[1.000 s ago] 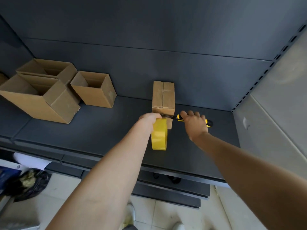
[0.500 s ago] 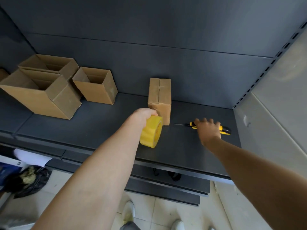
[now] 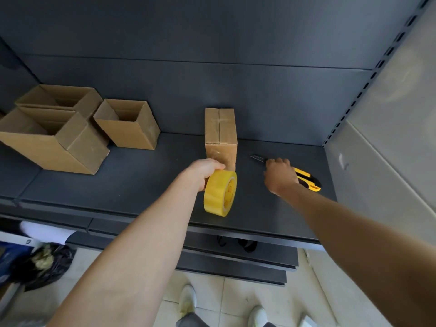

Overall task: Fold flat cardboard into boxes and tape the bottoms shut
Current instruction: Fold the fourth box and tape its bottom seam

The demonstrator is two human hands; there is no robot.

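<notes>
I see a wide dark grey metal shelf (image 3: 141, 185); open brown cardboard boxes (image 3: 125, 135) sit at its left; a small taped brown cardboard box (image 3: 220, 131) stands mid-shelf; the left hand (image 3: 203, 171) grips a fat yellow tape roll (image 3: 220, 193) just in front of it; the right hand (image 3: 280, 175) bends over a yellow-black knife (image 3: 306, 178); whether it grips, I cannot tell.

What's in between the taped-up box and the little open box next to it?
Nothing at all. The head view shows only bare dark shelf between the taped box and the small open box.
</notes>
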